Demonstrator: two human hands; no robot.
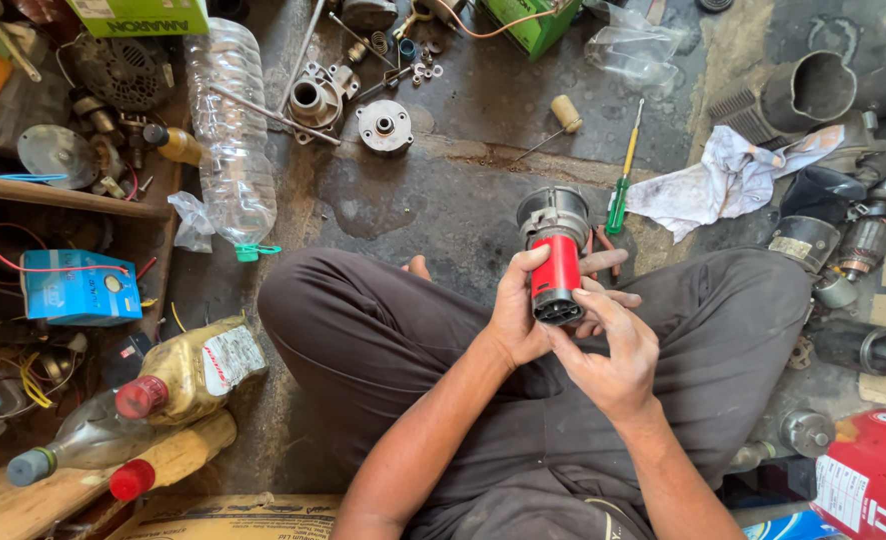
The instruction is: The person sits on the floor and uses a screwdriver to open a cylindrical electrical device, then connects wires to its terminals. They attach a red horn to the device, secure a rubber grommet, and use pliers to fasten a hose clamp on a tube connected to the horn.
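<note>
I sit cross-legged on a stained concrete floor and hold a small motor [555, 252] above my lap. It has a red cylindrical body and a grey metal head pointing away from me. My left hand [516, 310] wraps around the red body from the left. My right hand [613, 345] touches the motor's near dark end with its fingertips, other fingers curled behind the red part. Just beyond the motor a green-and-yellow screwdriver [623, 180] lies on the floor.
A white rag [713, 180] and dark metal cylinders [808, 95] lie right. A clear plastic bottle [231, 130], round metal parts [384, 126] and rods lie ahead left. Oil bottles [188, 375], a blue box [78, 287] and wires crowd the left; a red can [868, 470] stands lower right.
</note>
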